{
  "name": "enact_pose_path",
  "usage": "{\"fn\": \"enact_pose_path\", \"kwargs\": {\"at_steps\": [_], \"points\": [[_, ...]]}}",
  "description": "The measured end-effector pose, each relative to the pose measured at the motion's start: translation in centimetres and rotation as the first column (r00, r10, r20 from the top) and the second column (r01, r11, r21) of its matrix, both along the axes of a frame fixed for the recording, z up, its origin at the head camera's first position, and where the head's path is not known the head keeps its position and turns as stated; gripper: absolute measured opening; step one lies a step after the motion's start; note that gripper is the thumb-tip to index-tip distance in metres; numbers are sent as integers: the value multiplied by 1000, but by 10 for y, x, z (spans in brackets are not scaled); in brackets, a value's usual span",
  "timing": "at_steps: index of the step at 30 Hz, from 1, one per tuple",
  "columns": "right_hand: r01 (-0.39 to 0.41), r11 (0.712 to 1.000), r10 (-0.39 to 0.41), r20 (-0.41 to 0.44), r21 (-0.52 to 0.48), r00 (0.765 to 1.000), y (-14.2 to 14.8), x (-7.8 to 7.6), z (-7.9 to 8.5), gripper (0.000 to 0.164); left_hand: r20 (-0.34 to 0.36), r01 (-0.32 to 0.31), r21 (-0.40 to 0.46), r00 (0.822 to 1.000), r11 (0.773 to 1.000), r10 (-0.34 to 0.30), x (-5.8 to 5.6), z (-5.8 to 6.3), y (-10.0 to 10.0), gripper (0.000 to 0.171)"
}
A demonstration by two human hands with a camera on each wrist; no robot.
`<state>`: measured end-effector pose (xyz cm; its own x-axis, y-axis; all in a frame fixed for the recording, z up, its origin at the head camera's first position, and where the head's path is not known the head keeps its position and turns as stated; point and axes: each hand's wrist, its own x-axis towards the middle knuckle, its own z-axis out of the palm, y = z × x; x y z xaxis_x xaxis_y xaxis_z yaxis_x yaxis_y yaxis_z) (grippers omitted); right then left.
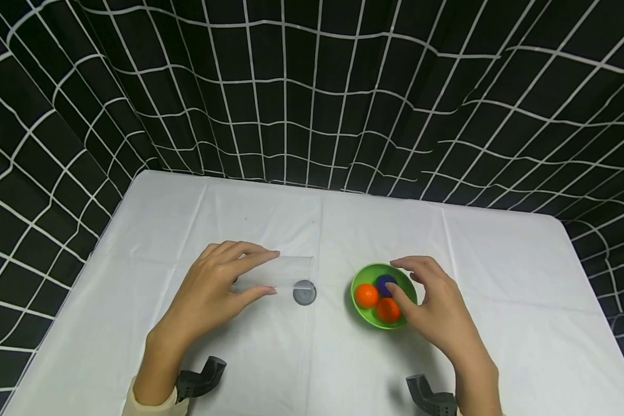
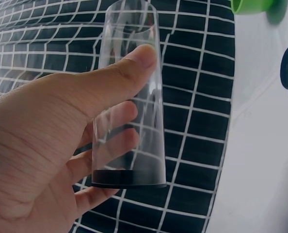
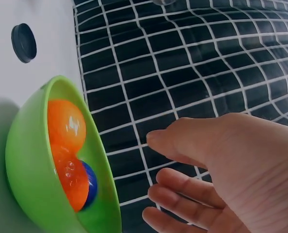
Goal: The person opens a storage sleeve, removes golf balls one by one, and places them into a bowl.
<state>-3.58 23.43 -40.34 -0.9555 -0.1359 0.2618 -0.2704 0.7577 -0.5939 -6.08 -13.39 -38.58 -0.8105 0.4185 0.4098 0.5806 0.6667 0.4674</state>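
My left hand (image 1: 219, 279) holds a clear plastic tube (image 1: 293, 270) on its side in the head view. In the left wrist view the thumb and fingers wrap around the tube (image 2: 151, 141), and a black cap covers one end. Over the right rim of a green bowl (image 1: 363, 315), my right hand (image 1: 437, 303) hovers with loosely bent fingers and nothing in them. Inside the bowl lie two orange balls (image 1: 387, 310) and a dark blue ball (image 1: 384, 284); in the right wrist view the hand is apart from them.
A round dark lid (image 1: 304, 293) lies on the white-covered table (image 1: 499, 323), between the left hand and the bowl, partly behind the tube's open end. Black cloth with a white grid (image 1: 301, 104) rises behind the table and at both sides.
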Motion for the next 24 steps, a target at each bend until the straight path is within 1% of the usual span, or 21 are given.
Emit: {"fn": "enact_pose_path", "kwargs": {"at_steps": [3,9,13,19,24], "points": [[10,1000,-10,-16,-7,1000,3,-1,1,35,1,3,10,1000,1000,-3,-1,-2,2,52],[29,999,-29,6,-15,1000,7,0,0,31,29,-6,8,1000,1000,5,-2,-3,2,52],[18,999,-18,-2,-27,1000,6,1,0,29,27,-16,17,1000,1000,16,0,-4,0,53],[5,999,-7,-46,-46,999,6,0,3,28,19,-23,34,1000,999,22,1,-1,0,53],[14,999,-16,-35,-53,999,7,0,3,33,25,-34,59,999,998,33,2,1,-2,55]]}}
